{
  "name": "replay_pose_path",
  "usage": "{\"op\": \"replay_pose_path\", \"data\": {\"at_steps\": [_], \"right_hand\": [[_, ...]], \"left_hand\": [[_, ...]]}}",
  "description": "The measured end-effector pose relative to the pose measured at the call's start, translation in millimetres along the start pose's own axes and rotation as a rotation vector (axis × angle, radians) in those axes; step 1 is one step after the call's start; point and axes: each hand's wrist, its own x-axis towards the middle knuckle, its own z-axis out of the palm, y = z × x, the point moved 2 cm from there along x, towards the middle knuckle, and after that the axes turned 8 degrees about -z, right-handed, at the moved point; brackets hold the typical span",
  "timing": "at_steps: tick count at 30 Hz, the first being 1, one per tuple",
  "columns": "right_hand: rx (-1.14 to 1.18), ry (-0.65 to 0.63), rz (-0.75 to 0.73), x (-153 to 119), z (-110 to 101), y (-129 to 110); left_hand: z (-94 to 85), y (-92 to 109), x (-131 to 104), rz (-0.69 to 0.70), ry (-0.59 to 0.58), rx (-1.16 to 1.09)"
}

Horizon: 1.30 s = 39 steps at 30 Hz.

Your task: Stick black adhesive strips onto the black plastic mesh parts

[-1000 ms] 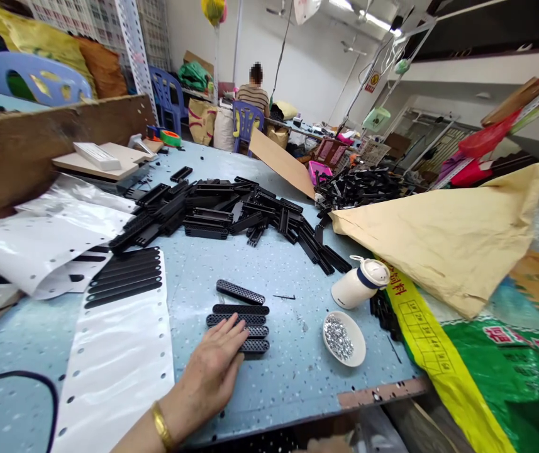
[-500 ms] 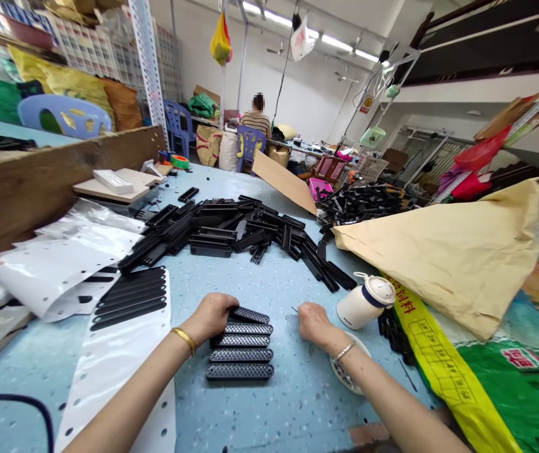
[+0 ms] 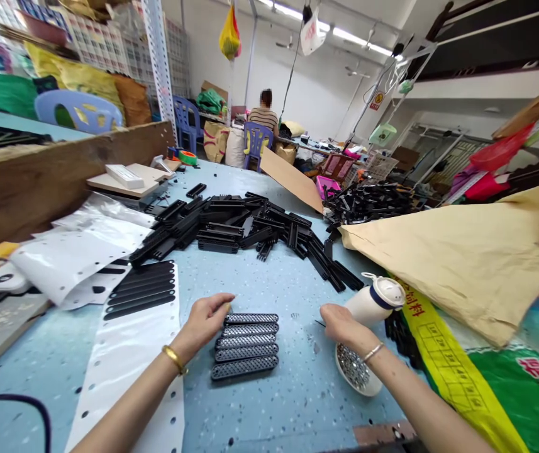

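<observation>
Several black perforated strips (image 3: 245, 352) lie in a close row on the blue table in front of me. Beside the row's far left corner is my left hand (image 3: 205, 321), its thumb and forefinger slightly apart. My right hand (image 3: 342, 324) is closed on a thin dark pointed tool (image 3: 319, 323); only its tip shows, so its kind is unclear. Under the right wrist stands a white bowl (image 3: 372, 389) with small shiny metal pieces (image 3: 355, 366) in it. A cream bottle (image 3: 368, 303) with a dark band touches or nearly touches the right hand's far side.
A heap of black slotted parts (image 3: 222, 220) spreads across the table's far part. At left, a white perforated sheet (image 3: 132, 365) carries black strips (image 3: 143, 289). Brown paper (image 3: 458, 251) and a yellow-green sack (image 3: 448, 358) lie at right. A person (image 3: 263, 116) sits far back.
The farthest strip, formerly slanted under my left hand, now lies in line with the others. My left fingers have come off it. The right hand has moved right, over the bowl's far edge.
</observation>
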Motion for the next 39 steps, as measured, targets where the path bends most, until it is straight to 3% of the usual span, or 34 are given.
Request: {"op": "replay_pose_path", "data": {"at_steps": [5,9,12,20,25,28,32,35,37,39], "right_hand": [[0.372,0.350,-0.097,7,10,-44],[0.670,0.568,-0.115,16,35,-102],[0.832,0.664,-0.081,12,52,-126],[1.049,0.738,-0.067,-28,64,-130],[1.086,0.722,-0.019,-30,72,-128],[1.054,0.742,0.021,-29,75,-116],[0.933,0.840,-0.031,-38,61,-115],[0.833,0.858,-0.319,-55,43,-156],[0.764,0.847,-0.599,-65,37,-200],[0.702,0.853,-0.821,-70,39,-243]], "left_hand": [[10.5,-14,-33,-0.126,0.223,-0.222],[30.0,-14,-48,-0.154,0.258,-0.306],[38.8,-12,-50,-0.139,0.240,-0.346],[47.1,-12,-68,-0.101,0.193,-0.356],[54.4,-12,-73,-0.084,0.218,-0.288],[38.0,-16,-74,-0.049,0.238,-0.221],[-22.8,-34,-91,0.032,0.324,0.112],[-57.3,-59,-128,0.000,0.273,0.491],[-58.1,-76,-164,0.030,0.211,0.569],[-44.2,-87,-205,0.100,0.245,0.564]]}}
